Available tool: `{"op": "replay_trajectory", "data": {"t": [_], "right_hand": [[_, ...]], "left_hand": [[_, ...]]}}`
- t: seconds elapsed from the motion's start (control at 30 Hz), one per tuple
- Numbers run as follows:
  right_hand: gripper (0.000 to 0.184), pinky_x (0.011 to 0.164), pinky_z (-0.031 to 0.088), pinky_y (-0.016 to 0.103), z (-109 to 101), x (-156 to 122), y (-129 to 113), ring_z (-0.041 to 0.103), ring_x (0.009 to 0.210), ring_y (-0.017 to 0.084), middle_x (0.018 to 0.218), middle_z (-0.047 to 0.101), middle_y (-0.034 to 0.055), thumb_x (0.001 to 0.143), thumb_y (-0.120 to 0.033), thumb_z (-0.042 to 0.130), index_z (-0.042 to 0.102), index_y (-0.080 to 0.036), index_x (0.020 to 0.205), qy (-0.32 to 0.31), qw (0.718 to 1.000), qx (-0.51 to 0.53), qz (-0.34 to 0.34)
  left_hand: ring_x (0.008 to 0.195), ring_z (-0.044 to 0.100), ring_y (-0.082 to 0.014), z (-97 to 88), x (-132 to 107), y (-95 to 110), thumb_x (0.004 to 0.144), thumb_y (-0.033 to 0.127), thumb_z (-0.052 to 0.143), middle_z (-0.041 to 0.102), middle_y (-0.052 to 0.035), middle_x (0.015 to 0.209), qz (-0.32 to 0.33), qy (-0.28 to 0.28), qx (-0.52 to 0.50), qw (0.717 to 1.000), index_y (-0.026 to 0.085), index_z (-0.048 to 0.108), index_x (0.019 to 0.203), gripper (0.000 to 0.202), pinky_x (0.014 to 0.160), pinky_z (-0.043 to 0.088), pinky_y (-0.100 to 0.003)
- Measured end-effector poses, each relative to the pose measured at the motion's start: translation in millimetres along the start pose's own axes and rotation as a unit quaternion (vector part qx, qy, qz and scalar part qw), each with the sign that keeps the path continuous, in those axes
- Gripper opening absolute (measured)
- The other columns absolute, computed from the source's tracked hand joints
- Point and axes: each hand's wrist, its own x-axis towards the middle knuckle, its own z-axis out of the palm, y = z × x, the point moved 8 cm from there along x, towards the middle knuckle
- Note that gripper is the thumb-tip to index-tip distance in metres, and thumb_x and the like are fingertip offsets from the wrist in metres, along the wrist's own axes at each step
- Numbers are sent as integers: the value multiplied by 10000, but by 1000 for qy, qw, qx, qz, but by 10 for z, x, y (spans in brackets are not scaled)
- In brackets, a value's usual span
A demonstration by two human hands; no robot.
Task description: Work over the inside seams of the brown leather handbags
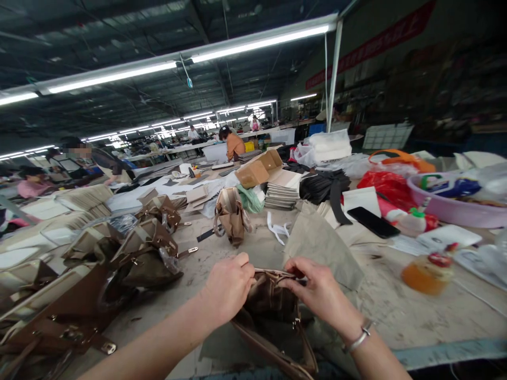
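Brown leather-look handbag (273, 311), soft-sided, mouth open and facing up, stands at the near edge of the worn grey worktable (415, 311), directly in front of the person and between both forearms; a strap hangs from its lower side over the table edge. Left hand (227, 290): forearm enters from the lower left, wrist straight, knuckles up, fingers curled tight with thumb and fingertips pinching the bag's top rim on its left side. Right hand (322, 293): forearm enters from the lower right, a silver bracelet (358, 338) on the wrist, fingers bent and drawn close, gripping the same rim on its right side; the two hands sit level, apart by the width of the opening. Sheet of grey-brown paper (320, 243): flat, just behind the bag. Heap of brown and beige handbags (138, 248): left of the hands, straps and metal buckles showing. Single tan handbag (231, 214): upright, farther back at centre. Black phone (372, 221): face up, right of centre. Squat jar of orange contents with a red lid (428, 272): near the right hand's side, well apart from it. Pink plastic basin (455, 208): far right, filled with mixed items.
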Motion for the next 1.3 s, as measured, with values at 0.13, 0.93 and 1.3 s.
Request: {"op": "replay_trajectory", "data": {"t": [0.13,0.93,1.3], "right_hand": [[83,640,376,240,-7,1,18,509,707,123,758,547,-24,816,-188,614,532,-195,806,9,1000,-6,0],[332,814,435,291,30,-6,-77,497,963,154,1036,511,36,812,-28,509,575,-251,1048,31,986,-11,-161],[396,850,434,304,13,-10,-82,488,1005,163,1076,510,34,784,-16,537,549,-261,1096,23,987,-3,-159]], "left_hand": [[747,501,-179,4,-57,8,883,193,484,517,-11,821,35,16,-38,999,197,559,737,165,643,369,-326],[953,452,-223,-288,22,177,790,265,683,556,-19,974,68,80,-119,987,214,581,987,228,965,335,-432],[861,440,-208,-133,89,290,843,155,558,524,-23,878,78,66,-110,989,190,606,749,112,767,380,-365]]}}
